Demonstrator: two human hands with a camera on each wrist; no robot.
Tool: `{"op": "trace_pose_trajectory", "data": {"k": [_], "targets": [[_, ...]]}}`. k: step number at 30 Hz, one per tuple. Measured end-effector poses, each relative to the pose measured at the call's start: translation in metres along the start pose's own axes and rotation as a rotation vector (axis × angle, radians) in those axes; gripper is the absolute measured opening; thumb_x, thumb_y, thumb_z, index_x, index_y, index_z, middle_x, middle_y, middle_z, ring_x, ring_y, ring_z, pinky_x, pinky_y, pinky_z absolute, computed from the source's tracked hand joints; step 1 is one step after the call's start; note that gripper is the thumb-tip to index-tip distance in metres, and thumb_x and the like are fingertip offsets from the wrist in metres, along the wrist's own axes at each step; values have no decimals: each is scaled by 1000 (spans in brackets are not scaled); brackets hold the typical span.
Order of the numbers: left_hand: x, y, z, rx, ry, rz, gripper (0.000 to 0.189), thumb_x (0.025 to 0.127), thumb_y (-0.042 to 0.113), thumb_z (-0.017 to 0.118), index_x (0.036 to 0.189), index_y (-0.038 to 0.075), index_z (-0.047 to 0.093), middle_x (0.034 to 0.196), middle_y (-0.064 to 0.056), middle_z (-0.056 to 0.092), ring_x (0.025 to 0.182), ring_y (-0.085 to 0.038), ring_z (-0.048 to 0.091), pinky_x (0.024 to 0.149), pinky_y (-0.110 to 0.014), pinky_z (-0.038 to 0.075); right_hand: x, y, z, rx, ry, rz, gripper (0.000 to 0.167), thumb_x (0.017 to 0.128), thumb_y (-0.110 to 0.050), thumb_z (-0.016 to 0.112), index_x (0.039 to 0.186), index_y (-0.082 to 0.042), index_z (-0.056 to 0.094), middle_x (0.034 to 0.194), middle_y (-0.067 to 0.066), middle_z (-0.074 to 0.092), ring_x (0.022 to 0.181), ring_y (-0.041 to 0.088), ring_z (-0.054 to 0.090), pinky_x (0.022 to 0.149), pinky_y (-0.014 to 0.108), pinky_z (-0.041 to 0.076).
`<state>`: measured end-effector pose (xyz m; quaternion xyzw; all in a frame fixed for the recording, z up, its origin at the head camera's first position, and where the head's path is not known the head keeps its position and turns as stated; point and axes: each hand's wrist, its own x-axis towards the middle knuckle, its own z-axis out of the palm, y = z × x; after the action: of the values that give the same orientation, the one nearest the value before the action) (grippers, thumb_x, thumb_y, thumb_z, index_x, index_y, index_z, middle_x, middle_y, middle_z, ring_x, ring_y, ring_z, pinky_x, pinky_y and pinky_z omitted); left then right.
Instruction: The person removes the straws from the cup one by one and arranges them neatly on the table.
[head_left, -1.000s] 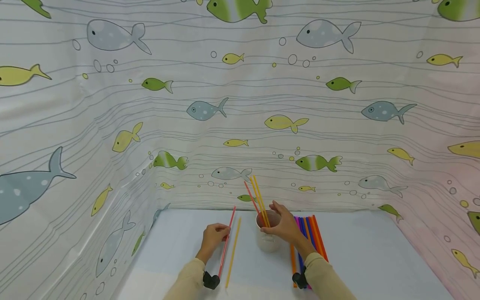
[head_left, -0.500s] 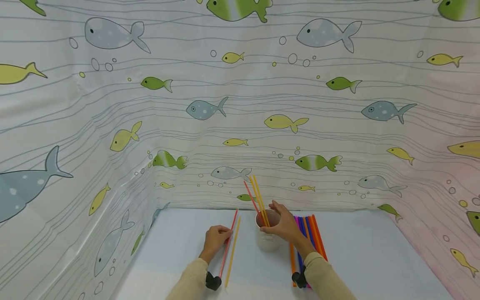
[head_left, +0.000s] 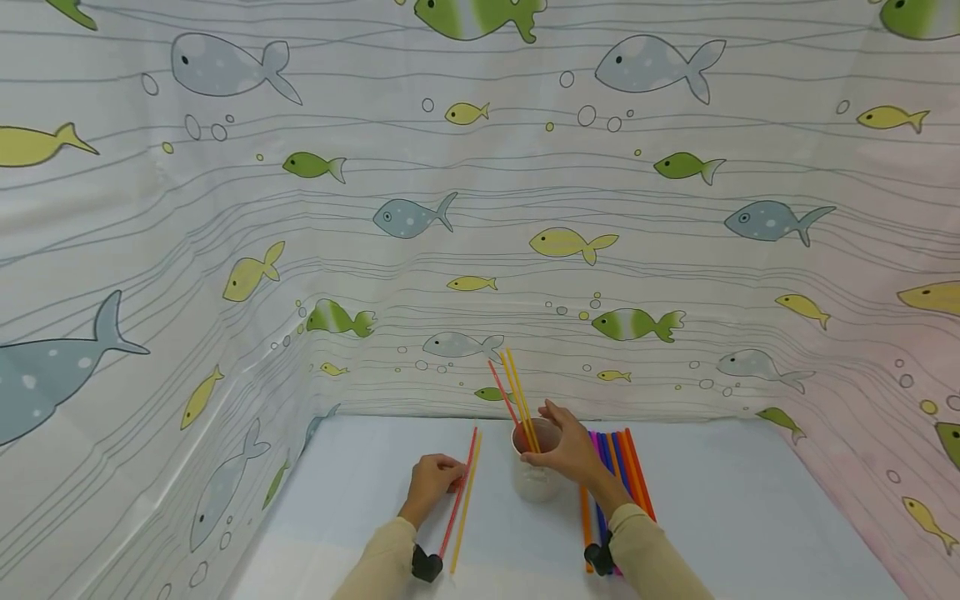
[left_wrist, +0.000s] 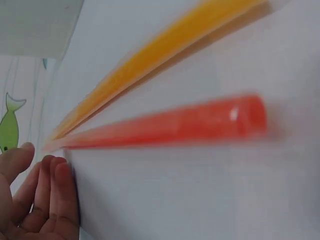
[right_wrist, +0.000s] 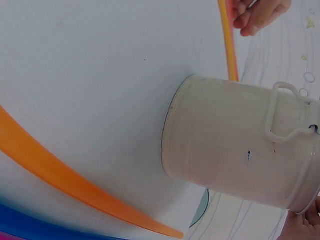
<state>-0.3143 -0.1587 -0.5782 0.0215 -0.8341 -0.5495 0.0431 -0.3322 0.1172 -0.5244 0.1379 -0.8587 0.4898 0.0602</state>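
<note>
My left hand rests on the table, its fingertips against a red straw. In the left wrist view its thumb stands apart from the fairly straight fingers, at the far end of the red straw. A yellow straw lies just right of the red one, their far ends close together. My right hand holds the rim of a white can with a side handle, seen in the right wrist view. One red and two yellow straws lean leftward out of this upright can.
To the right of the can, several orange, blue and purple straws lie side by side, partly under the right forearm. A fish-patterned curtain rises behind and beside the white table.
The red straw by my left hand has slid toward me and to the right, closer to the yellow one. The left hand shifted slightly right; the right hand and can stayed still.
</note>
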Motion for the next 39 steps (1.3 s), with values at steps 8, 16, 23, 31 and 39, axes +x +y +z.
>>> {"op": "trace_pose_trajectory", "data": {"k": [8,16,23,31,39], "targets": [[-2,2,0,111,-12,5,13,85,11,75,83,-1,71,66,-3,64,58,-13,61,52,-23,53,-1,-2,-3,-9,2,-8,110,61,-43,91,150,-12,36,139,2,52,129,27,46,104,56,42],[-3,7,8,254,-40,52,20,74,13,84,72,4,66,57,1,59,48,-10,56,44,-23,50,0,-1,-3,-1,7,-17,108,63,-40,91,150,-11,35,139,3,52,129,28,46,105,57,41],[-7,9,18,274,-28,54,20,72,7,84,70,3,65,58,-1,59,47,-11,58,44,-23,53,0,-1,-2,2,5,-2,107,63,-38,92,151,-13,35,140,1,52,129,26,46,104,55,43],[-12,14,20,264,-31,28,22,73,10,83,68,4,63,57,-1,59,46,-11,59,44,-22,53,-1,-2,-3,7,7,11,109,62,-40,92,151,-14,36,140,2,52,129,26,46,106,55,41],[-5,22,11,287,-12,55,24,79,22,81,70,5,67,53,-1,60,47,-12,57,43,-23,47,-2,1,-1,14,0,7,107,62,-37,93,150,-13,36,139,0,52,129,25,46,106,55,41]]}}
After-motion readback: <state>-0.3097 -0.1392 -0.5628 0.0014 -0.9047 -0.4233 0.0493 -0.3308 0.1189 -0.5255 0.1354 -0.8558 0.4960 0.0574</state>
